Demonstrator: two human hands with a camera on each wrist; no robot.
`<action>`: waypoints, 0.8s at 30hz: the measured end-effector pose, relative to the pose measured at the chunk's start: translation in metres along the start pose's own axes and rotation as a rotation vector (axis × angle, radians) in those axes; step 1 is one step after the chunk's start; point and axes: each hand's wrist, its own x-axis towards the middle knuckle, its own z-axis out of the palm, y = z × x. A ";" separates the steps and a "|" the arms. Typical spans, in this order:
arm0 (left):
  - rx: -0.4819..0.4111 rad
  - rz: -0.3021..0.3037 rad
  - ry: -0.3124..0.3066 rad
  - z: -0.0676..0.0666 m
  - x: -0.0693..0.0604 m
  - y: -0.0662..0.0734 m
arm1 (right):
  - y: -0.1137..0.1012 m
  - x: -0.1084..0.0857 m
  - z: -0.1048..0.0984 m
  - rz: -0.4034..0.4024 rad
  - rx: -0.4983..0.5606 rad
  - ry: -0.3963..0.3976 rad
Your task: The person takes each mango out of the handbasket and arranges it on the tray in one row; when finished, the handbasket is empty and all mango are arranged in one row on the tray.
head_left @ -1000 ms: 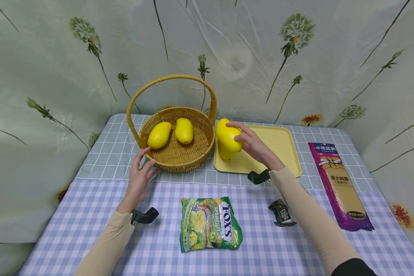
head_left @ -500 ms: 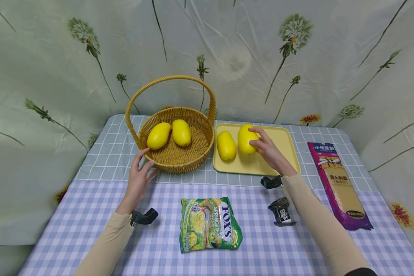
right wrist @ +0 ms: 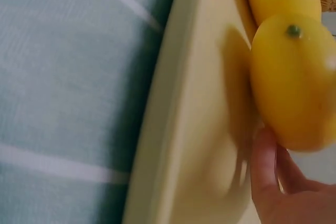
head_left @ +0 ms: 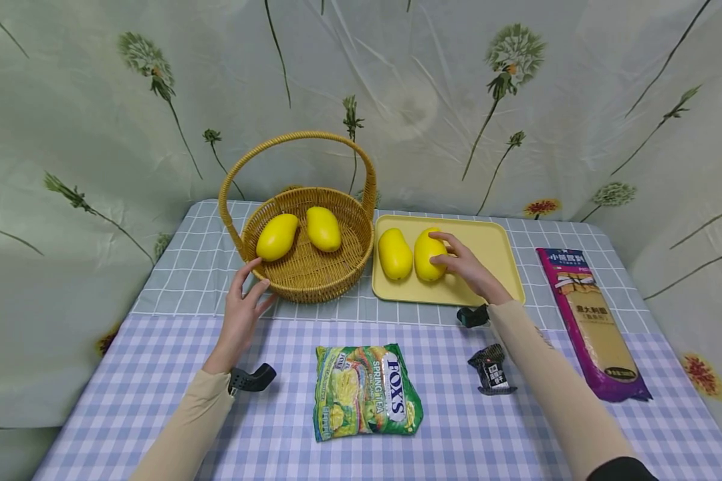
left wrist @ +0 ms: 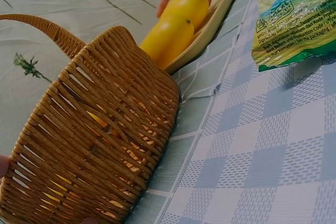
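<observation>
Blue-and-white checked cloth [head_left: 265, 427] meets a grey gridded cloth [head_left: 198, 267] before a pale curtain [head_left: 409, 80] printed with dandelions. I count four yellow fruits [head_left: 323, 229]: two inside one wicker basket [head_left: 303, 292], two at one yellow tray [head_left: 484, 254]. Well apart, my left hand [head_left: 243, 310] touches the basket's rim, fingers spread; my right hand [head_left: 468, 267] pinches the tray fruit [head_left: 427, 257] farther from the basket. Nearer me lie one green bag [head_left: 367, 392], one black packet [head_left: 492, 371] and one purple packet [head_left: 595, 327].

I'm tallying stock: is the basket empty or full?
Neither: the basket holds two yellow fruits, with bare woven floor showing.
</observation>
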 end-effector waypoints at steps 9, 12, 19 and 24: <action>0.000 0.009 -0.005 0.000 0.000 -0.001 | 0.018 0.010 -0.004 0.000 -0.045 -0.012; -0.001 0.013 -0.004 0.000 0.000 -0.001 | 0.023 0.012 -0.008 -0.006 -0.068 0.008; 0.002 0.015 -0.006 0.000 0.000 0.000 | 0.007 -0.001 -0.006 0.000 -0.045 0.023; -0.001 0.018 -0.010 0.000 0.000 0.000 | 0.026 0.010 -0.009 -0.025 -0.056 0.036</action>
